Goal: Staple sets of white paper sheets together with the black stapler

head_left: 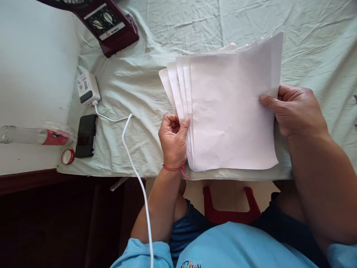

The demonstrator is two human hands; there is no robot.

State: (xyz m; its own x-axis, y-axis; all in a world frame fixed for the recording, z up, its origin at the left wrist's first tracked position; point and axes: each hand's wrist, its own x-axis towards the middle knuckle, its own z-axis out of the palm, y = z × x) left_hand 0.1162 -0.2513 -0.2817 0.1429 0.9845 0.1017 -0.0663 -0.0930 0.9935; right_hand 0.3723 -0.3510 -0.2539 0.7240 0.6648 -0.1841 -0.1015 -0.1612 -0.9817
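A fanned stack of white paper sheets [231,111] lies over the pale green cloth [134,85] near the table's front edge. My left hand [173,139] pinches the stack's left edges between thumb and fingers; a red string sits on that wrist. My right hand [295,108] grips the right edge of the top sheets, thumb on top. Several sheet edges fan out at the upper left of the stack.
A dark red fan base [111,24] stands at the back left. A white charger [87,88] with its white cable [134,163], a black phone [86,135], a tape roll [67,156] and a lying plastic bottle [36,136] sit at the left. A red stool [228,212] shows below.
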